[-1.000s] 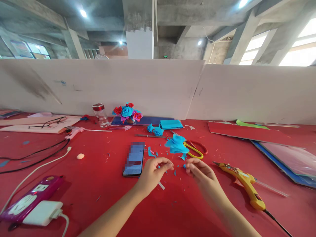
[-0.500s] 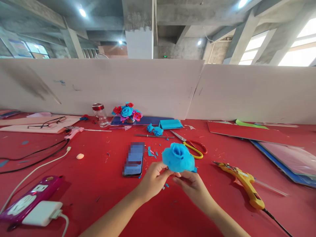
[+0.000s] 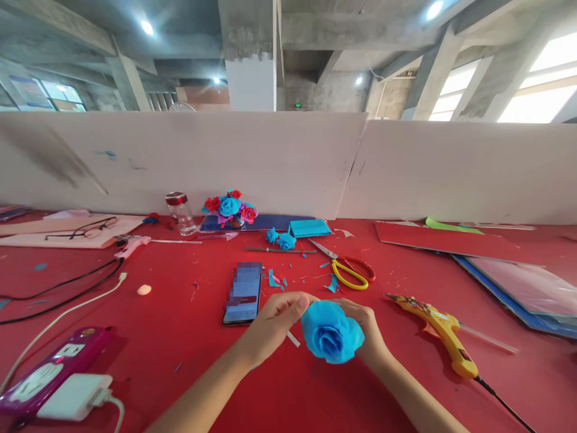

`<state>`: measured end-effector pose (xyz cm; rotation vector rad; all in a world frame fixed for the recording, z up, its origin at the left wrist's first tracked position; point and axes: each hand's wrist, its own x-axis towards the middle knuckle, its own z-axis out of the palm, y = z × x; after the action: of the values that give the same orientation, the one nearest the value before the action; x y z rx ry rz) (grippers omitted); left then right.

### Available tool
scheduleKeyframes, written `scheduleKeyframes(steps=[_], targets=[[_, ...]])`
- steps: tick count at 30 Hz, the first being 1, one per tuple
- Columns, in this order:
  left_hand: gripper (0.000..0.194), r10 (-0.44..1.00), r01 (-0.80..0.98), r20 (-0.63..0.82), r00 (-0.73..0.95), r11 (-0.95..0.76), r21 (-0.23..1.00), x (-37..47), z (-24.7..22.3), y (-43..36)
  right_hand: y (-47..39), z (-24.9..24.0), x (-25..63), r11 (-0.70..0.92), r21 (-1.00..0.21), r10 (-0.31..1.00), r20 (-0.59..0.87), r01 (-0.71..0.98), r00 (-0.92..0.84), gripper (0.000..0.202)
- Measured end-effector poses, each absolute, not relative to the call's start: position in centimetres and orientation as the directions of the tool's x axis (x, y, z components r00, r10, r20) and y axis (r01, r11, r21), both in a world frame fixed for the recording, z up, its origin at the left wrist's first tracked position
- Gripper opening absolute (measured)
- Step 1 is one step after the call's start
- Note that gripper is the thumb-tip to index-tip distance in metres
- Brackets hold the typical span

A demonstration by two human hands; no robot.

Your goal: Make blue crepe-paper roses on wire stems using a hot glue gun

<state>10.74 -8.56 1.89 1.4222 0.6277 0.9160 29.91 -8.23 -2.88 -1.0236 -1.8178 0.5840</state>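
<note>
A blue paper flower (image 3: 332, 332) is held low over the red table, its rolled centre tipped down toward me. At its upper left, my left hand (image 3: 285, 313) pinches the flower's edge or back with thumb and fingers. My right hand (image 3: 364, 319) is closed behind its right side, and the petals hide those fingertips. Beyond the flower lie scissors (image 3: 349, 273) with yellow and red handles and a few blue paper scraps (image 3: 332, 282). A phone (image 3: 243, 293) lies left of them.
A yellow glue gun (image 3: 439, 328) lies at right, a purple power strip (image 3: 56, 367) at left. Farther back are a jar (image 3: 181, 213), a flower arrangement (image 3: 229, 207), small blue flowers (image 3: 286, 241), folded blue paper (image 3: 309, 228) and a red board (image 3: 451, 240).
The flower has tipped forward and moved lower, so its centre now faces me. My right hand has shifted up behind it. Blue scraps near the scissors are now uncovered.
</note>
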Motion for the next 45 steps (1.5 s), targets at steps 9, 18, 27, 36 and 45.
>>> scheduleKeyframes(steps=[9,18,27,36,45], targets=[[0.031,0.821,-0.231,0.083,0.565,0.060,0.971,10.7,1.8,-8.2,-7.0,-4.5,31.1,0.518,-0.691,0.835,0.535,0.503,-0.126,0.022],[0.016,0.883,-0.187,0.037,0.468,0.058,0.981,10.6,1.8,-7.8,-7.1,-4.1,31.6,0.491,-0.653,0.836,0.539,0.577,-0.102,0.021],[0.022,0.839,-0.267,-0.018,0.544,0.193,0.944,10.7,1.3,-7.7,-7.2,-4.0,32.0,0.465,-0.672,0.845,0.531,0.577,-0.063,0.021],[0.035,0.807,-0.463,0.090,0.583,0.239,0.853,10.7,1.2,-7.9,-7.3,-4.6,31.5,0.362,-0.761,0.883,0.465,0.539,0.063,0.024],[0.014,0.823,0.180,0.381,0.421,-0.488,0.854,12.0,0.5,-8.3,-8.3,-4.6,29.8,0.381,-0.875,0.924,0.352,0.299,-0.148,0.016]])
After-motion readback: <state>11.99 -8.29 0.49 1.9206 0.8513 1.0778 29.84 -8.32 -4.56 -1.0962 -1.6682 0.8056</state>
